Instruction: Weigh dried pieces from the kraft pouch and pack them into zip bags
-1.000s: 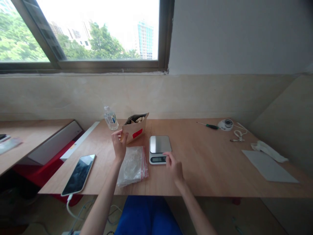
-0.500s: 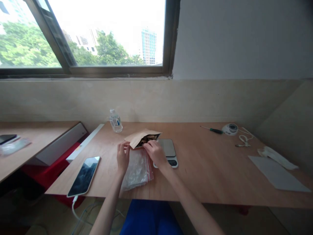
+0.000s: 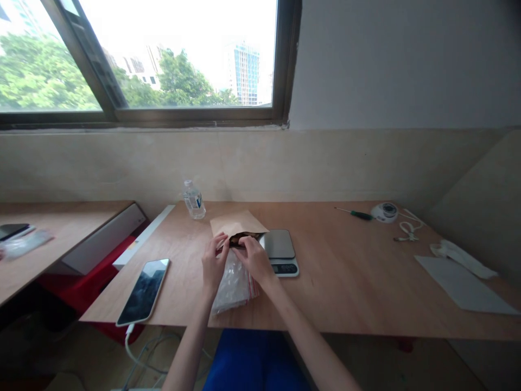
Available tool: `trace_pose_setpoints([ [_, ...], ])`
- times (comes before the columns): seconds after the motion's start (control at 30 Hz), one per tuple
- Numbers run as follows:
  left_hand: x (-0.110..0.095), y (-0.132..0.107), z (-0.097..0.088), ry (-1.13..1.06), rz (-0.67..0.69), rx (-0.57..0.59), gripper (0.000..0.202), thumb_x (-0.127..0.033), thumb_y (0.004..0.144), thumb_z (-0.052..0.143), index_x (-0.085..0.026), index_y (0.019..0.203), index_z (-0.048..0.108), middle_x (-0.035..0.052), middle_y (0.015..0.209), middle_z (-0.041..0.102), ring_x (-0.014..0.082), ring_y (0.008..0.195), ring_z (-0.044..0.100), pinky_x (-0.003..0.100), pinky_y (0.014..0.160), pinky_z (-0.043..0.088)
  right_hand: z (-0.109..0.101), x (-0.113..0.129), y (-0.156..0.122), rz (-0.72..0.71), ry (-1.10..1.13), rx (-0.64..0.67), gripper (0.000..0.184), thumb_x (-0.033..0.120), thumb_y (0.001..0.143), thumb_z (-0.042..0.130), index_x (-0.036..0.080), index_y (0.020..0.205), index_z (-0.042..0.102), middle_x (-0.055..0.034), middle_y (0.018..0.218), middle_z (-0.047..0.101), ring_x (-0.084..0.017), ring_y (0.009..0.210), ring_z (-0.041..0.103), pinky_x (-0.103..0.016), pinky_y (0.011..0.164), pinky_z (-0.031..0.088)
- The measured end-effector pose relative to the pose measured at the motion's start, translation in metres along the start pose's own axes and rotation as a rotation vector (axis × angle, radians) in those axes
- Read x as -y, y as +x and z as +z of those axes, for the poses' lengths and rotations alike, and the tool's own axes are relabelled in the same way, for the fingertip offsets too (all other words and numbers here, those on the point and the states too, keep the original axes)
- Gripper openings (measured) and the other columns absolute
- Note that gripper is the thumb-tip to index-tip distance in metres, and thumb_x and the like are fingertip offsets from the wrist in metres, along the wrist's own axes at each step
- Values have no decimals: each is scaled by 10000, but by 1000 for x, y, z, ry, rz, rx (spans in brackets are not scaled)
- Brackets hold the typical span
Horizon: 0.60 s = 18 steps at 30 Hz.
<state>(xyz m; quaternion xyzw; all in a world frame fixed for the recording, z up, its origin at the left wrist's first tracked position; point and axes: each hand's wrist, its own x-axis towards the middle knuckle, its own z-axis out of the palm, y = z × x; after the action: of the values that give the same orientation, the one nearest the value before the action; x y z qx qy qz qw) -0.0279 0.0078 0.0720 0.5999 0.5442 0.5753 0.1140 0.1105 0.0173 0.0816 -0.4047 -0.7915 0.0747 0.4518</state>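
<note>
A brown paper pouch (image 3: 238,221) lies with its open mouth toward me, its inside dark; what it holds is mostly hidden. At the mouth's left corner my left hand (image 3: 214,260) pinches the edge. My right hand (image 3: 254,258) is closed at the front edge of the mouth, fingertips partly inside it. Beneath both hands rests a stack of clear zip bags (image 3: 234,288) with red seal strips. Right beside the pouch stands a small kitchen scale (image 3: 280,244) with a steel plate and a dark display.
A phone (image 3: 144,292) on a white cable lies at the left. Behind the pouch stands a water bottle (image 3: 194,201). Toward the right are a green screwdriver (image 3: 360,215), a white dome camera (image 3: 385,212) with its cable, and a white sheet (image 3: 459,285).
The pouch's mouth has narrowed and its back now lies flatter. My left hand has moved right, closer to my right hand. More of the scale shows.
</note>
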Motion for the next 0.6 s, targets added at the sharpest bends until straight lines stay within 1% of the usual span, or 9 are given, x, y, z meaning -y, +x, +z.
trace_pose_setpoints([
  [0.07, 5, -5, 4, 19, 53, -1, 198, -352, 863, 508, -217, 946, 626, 70, 1046, 650, 206, 958, 627, 314, 717, 552, -2, -1, -3, 34, 22, -9, 181, 280, 920, 445, 167, 986, 571, -63, 906, 634, -192, 859, 604, -295, 773, 479],
  [0.13, 7, -9, 6, 43, 109, -24, 189, -330, 871, 500, -215, 921, 641, 59, 994, 670, 187, 905, 642, 294, 707, 552, -4, -2, -5, 35, -21, 12, 193, 243, 928, 424, 154, 1028, 564, -73, 936, 644, -193, 872, 608, -291, 777, 473],
  [0.2, 8, -12, 8, 70, 146, -56, 196, -317, 878, 492, -212, 921, 652, 51, 943, 682, 170, 852, 650, 273, 695, 547, -6, -1, -4, 8, -94, 71, 194, 216, 917, 450, 155, 1063, 564, -74, 956, 649, -198, 885, 607, -287, 767, 467],
  [0.3, 6, -14, 10, 104, 164, -94, 206, -314, 876, 499, -199, 915, 665, 43, 888, 689, 143, 770, 651, 229, 645, 527, -10, 2, -1, -30, -226, 166, 193, 208, 895, 505, 187, 1073, 578, -52, 926, 654, -192, 854, 603, -281, 730, 452],
  [0.37, 3, -13, 10, 117, 164, -113, 206, -311, 872, 510, -183, 885, 670, 38, 856, 691, 124, 722, 644, 200, 620, 507, -11, 4, 2, -52, -320, 190, 177, 225, 890, 523, 199, 1050, 595, -43, 889, 652, -189, 826, 593, -290, 727, 435],
  [0.43, 0, -11, 9, 125, 157, -126, 204, -305, 869, 516, -174, 864, 672, 34, 833, 691, 111, 694, 636, 183, 610, 487, -13, 5, 3, -85, -399, 172, 168, 250, 893, 523, 208, 1029, 612, -41, 862, 646, -194, 824, 578, -310, 748, 413],
  [0.47, -2, -10, 8, 128, 151, -129, 202, -304, 867, 519, -173, 861, 673, 32, 826, 691, 109, 689, 633, 180, 613, 480, -14, 6, 3, -100, -422, 143, 172, 265, 897, 517, 216, 1026, 619, -39, 848, 641, -195, 825, 570, -319, 761, 402],
  [0.53, -5, -7, 6, 132, 129, -126, 200, -310, 863, 526, -177, 859, 675, 25, 807, 690, 109, 684, 629, 181, 625, 468, -18, 9, -1, -109, -423, 56, 194, 291, 905, 502, 235, 1042, 626, -31, 822, 627, -188, 814, 558, -323, 778, 385],
  [0.6, -9, -3, 2, 129, 92, -113, 207, -327, 859, 531, -185, 850, 680, 15, 765, 684, 112, 670, 624, 184, 625, 459, -26, 11, -9, -96, -377, -42, 212, 300, 909, 494, 243, 1059, 631, -26, 812, 615, -171, 799, 553, -309, 788, 378],
])
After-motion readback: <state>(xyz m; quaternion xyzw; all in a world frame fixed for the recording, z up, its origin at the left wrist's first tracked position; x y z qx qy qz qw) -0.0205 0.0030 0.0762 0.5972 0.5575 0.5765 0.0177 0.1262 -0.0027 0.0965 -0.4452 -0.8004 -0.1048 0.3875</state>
